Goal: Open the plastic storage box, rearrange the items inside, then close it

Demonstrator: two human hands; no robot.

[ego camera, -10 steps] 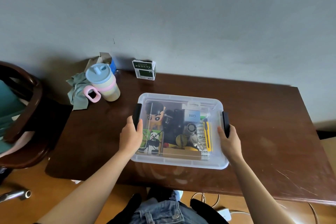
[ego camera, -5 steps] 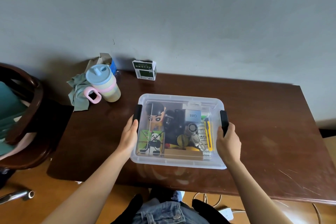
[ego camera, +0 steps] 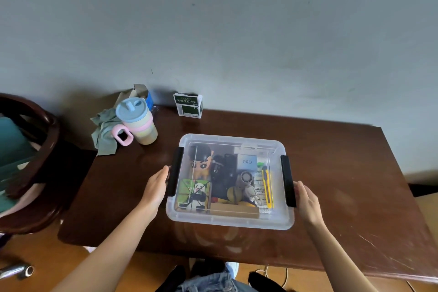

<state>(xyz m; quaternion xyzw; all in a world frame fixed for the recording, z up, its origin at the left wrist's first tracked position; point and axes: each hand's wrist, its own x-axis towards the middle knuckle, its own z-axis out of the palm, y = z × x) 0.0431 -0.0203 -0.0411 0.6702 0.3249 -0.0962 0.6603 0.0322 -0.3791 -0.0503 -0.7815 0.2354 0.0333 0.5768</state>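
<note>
A clear plastic storage box [ego camera: 231, 221] sits on the dark wooden table with its clear lid on. Black latches lie flat on its left side [ego camera: 175, 170] and right side [ego camera: 288, 180]. Through the lid I see a cartoon figure [ego camera: 201, 163], a panda card [ego camera: 194, 194], a blue box [ego camera: 246, 161], a yellow utility knife [ego camera: 267, 185] and other small items. My left hand [ego camera: 155, 187] lies flat beside the left latch, fingertips touching it. My right hand [ego camera: 307, 201] is beside the right latch, fingers straight and holding nothing.
A cup with a blue lid and pink handle [ego camera: 138, 123] stands at the back left by a green cloth [ego camera: 104, 130] and a small cardboard box [ego camera: 139, 92]. A green-and-white carton [ego camera: 188, 105] stands by the wall. A dark wooden chair [ego camera: 30, 161] is left of the table [ego camera: 355, 197].
Both hands have come off the box's sides and moved slightly outward, now resting flat by the latches. The box sits a little further from the front edge.
</note>
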